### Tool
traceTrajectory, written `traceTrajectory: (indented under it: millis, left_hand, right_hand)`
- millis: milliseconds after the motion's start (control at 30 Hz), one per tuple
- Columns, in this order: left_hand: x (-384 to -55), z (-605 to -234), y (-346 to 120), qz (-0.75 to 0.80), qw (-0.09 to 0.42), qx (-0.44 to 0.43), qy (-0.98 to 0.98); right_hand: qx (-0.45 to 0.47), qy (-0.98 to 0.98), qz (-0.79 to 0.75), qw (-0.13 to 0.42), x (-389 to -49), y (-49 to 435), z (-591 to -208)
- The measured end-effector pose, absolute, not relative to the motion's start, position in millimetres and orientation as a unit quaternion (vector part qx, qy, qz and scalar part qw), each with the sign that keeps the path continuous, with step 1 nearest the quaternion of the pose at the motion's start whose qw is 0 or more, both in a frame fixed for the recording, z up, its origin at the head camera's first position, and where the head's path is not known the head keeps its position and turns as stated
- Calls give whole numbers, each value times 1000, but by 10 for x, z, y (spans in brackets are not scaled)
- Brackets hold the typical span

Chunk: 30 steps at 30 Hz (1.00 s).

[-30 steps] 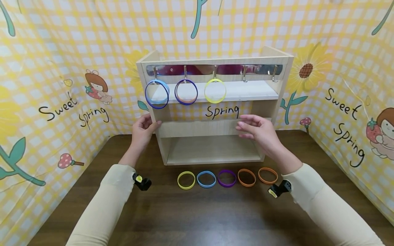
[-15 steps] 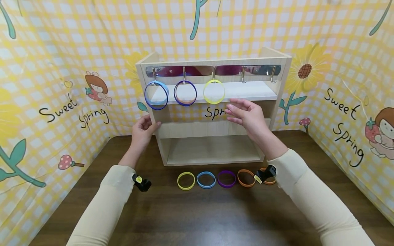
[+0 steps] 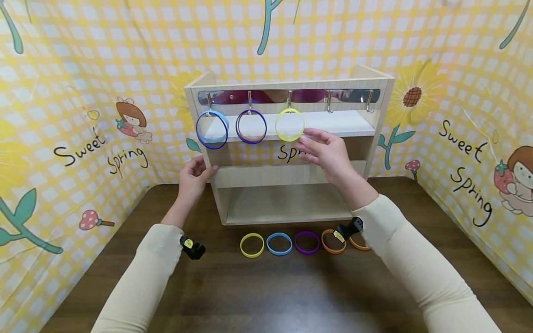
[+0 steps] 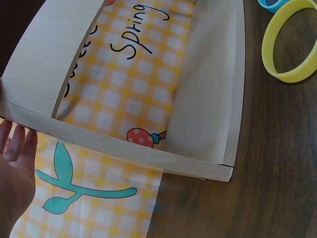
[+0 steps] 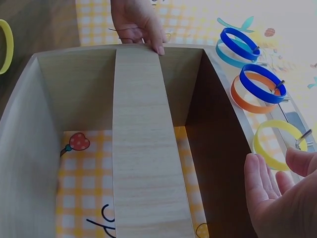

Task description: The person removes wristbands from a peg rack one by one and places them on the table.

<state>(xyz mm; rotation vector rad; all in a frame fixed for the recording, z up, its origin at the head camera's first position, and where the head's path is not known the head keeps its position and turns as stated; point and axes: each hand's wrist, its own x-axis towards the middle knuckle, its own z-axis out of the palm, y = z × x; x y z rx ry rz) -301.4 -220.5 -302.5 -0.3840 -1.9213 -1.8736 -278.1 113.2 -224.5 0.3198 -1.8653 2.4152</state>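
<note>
My left hand grips the left side panel of a light wooden shelf, its thumb over the front edge. In the right wrist view that left hand appears at the far end of the shelf. A yellow silicone wristband hangs from the middle hook of the metal hook rail. Beside it is my right hand, fingers extended and fingertips right at the band's lower right edge. In the right wrist view, the thumb overlaps the yellow band, and the fingers are spread apart from the thumb.
Dark blue wristbands hang on the two left hooks, with a light blue and an orange one behind. Two right hooks bear nothing. Yellow, blue, purple and two orange bands lie on the dark table.
My right hand has moved left and up from in front of the shelf to the hanging yellow wristband. The left hand stays on the side panel.
</note>
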Motion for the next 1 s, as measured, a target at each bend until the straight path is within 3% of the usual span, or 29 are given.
traceTrajectory:
  millis: [1000]
  left_hand:
    - [-3006,-3010,-2208,-679,207,-143,-689]
  right_hand:
    - [95,-552,827,54,-2739,1017,-2099]
